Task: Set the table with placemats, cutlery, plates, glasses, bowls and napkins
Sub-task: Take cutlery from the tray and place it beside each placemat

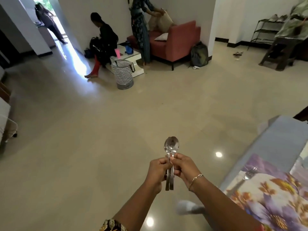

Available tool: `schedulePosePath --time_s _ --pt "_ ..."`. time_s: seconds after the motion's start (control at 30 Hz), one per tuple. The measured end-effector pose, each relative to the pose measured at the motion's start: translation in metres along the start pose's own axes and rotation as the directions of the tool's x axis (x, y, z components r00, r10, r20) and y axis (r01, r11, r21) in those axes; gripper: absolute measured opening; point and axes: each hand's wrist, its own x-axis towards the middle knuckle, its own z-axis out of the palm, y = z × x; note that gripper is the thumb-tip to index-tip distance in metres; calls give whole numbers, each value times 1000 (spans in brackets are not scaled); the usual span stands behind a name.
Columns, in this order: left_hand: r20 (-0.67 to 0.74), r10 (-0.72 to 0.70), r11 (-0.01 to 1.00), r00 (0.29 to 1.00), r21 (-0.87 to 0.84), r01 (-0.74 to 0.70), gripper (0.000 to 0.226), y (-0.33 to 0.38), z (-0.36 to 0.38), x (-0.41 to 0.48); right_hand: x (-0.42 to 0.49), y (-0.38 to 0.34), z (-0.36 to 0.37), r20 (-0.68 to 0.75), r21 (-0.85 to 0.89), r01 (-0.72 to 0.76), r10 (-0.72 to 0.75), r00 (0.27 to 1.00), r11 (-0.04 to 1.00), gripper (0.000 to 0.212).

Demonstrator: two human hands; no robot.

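Blurred table [273, 140] cut off, fingers [162, 161] hiding spoons [171, 145] handles

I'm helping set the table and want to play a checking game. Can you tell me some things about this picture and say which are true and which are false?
1. The left hand and the right hand both hold the spoons. True.
2. A fork lies on the table. True.
3. The spoons lie on the table. False: they are held up over the floor, beside the table.
4. The sofa is blue. False: the sofa is red.
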Motion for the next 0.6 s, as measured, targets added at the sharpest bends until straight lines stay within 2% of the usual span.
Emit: schedulePosePath --time_s 0.23,0.47,0.6 --pt "111 -30 998 993 61 24 15 55 -6 88 83 -37 -1 -87 151 -5 18 996 989 21" --pt "248 -81 988 965 149 44 14 103 -26 196 180 -60 15 -290 342 37 68 955 939 21" --pt "314 -93 976 945 216 24 15 128 -39 251 226 -82 28 -386 357 52 97 917 932 21"
